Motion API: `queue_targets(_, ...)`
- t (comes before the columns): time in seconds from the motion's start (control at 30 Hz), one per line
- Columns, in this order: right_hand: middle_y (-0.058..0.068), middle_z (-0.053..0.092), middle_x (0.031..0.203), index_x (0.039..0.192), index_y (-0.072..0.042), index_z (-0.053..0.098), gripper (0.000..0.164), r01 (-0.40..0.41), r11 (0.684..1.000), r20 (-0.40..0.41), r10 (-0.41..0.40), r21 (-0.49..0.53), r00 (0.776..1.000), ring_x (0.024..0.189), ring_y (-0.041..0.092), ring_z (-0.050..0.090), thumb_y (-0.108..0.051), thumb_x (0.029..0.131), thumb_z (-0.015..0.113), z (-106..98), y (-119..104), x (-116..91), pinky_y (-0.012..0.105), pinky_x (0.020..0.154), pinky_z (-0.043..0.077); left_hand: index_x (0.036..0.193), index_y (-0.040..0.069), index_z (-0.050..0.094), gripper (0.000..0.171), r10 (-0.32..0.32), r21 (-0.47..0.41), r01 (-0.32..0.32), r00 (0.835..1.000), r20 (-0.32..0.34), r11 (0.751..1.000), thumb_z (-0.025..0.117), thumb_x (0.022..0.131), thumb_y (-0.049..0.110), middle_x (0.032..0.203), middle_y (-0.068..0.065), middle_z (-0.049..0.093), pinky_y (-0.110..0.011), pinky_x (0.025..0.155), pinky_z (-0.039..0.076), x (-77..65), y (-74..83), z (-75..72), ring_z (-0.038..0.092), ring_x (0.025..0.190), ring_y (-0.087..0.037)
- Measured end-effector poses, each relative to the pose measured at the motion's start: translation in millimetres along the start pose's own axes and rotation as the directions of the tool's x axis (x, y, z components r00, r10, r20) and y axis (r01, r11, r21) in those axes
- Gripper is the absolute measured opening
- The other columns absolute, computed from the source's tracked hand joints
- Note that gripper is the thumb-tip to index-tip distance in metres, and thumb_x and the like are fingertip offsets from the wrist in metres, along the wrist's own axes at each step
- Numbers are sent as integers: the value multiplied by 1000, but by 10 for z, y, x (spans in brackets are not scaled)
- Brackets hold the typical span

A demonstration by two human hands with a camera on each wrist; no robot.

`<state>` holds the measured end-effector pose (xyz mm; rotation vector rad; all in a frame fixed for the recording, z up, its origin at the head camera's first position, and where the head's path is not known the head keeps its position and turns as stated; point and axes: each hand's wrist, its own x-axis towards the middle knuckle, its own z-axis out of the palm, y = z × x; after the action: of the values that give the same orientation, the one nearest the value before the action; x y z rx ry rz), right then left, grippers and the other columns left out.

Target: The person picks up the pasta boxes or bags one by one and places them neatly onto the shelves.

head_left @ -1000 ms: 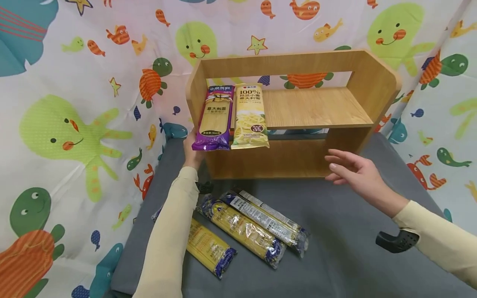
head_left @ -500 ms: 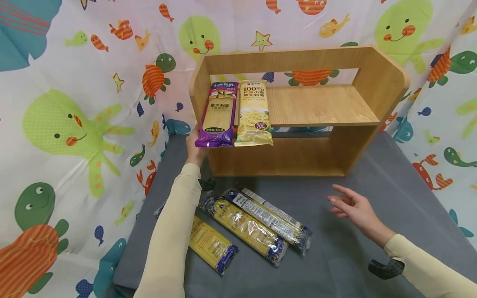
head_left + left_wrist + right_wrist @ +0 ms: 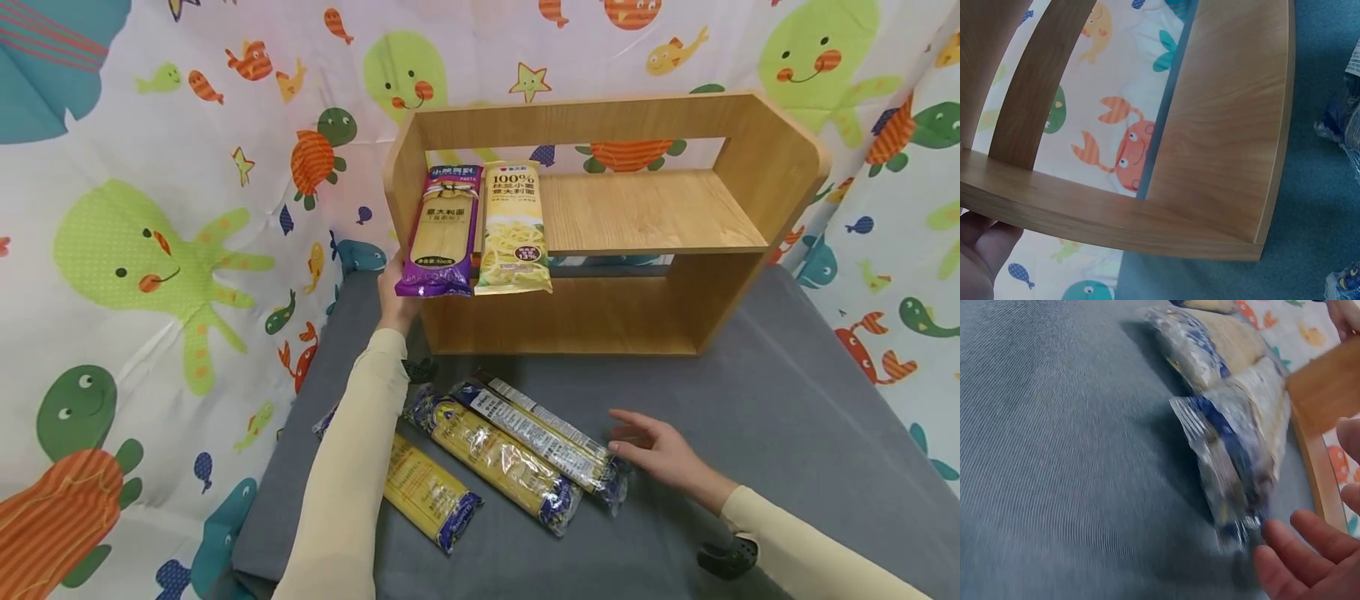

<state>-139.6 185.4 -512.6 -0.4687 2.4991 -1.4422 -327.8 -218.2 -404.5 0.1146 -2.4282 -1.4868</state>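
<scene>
While left hand (image 3: 397, 298) grips shelf (image 3: 652, 208), empty right hand (image 3: 662, 456), fingers parted, hovers beside packet (image 3: 540, 440): likely pickup step, needing pinch.

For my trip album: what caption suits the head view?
Left hand on a wooden shelf, right hand near a pasta pack.

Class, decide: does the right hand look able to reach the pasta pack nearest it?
Probably yes: the right hand is right beside one end of the pasta pack, with nothing visible between them.
</scene>
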Motion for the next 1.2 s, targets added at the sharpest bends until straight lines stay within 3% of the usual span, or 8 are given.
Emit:
queue_targets(0.1,28,66,130,146,3,50,59,37,997,43,-34,-61,998,108,37,71,-21,97,70,104,-17,49,31,79,59,151,17,49,63,12,18,-12,1000,-1,1000,60,97,47,147,-13,60,-55,110,48,8,-6,13,60,126,-35)
queue_targets(0.37,16,65,137,143,-5,57,61,156,949,122,-127,-274,984,119,35,65,-34,93,74,270,-107,229,43,92,56,150,15,50,61,49,45,-48,999,-9,998,58,98,46,145,-16,60,-56,109,48,28,29,7,60,125,-38)
queue_targets(0.5,18,65,137,143,-4,57,63,214,925,166,-168,-315,972,122,40,62,-34,91,75,312,-155,316,54,98,53,150,16,49,61,34,49,-33,999,-12,998,58,98,47,147,-14,59,-55,111,48,29,58,2,59,129,-36)
queue_targets(0.77,18,67,134,140,-3,59,63,289,880,214,-221,-376,951,118,39,64,-34,89,77,341,-202,413,54,97,52,149,15,51,56,32,78,-31,999,-20,996,56,101,43,146,-15,60,-55,111,47,34,75,1,59,129,-37)
queue_targets(0.87,17,67,134,141,-3,58,61,285,884,233,-209,-370,950,117,37,64,-34,92,74,340,-215,428,53,95,53,147,14,52,54,37,95,-35,999,-24,995,54,101,42,143,-16,62,-56,110,46,30,57,-2,59,129,-38)
queue_targets(0.97,16,67,128,143,-4,57,57,259,902,252,-177,-346,951,103,27,63,-32,95,71,338,-223,448,43,85,54,146,13,53,53,36,100,-33,999,-25,994,54,101,42,142,-17,63,-57,110,46,21,29,-4,59,127,-39)
queue_targets(1.1,12,64,118,146,-6,54,59,204,925,287,-111,-319,952,86,11,50,-28,94,72,346,-214,485,31,72,44,148,14,51,57,27,82,-26,1000,-13,996,55,100,45,144,-15,62,-55,110,47,-6,1,1,60,125,-37)
queue_targets(1.2,12,63,119,148,-8,52,63,189,928,314,-83,-323,946,90,13,52,-26,93,74,344,-203,531,33,75,46,149,15,50,59,33,72,-32,999,-8,997,56,100,47,145,-14,61,-54,110,48,-14,9,7,60,124,-36)
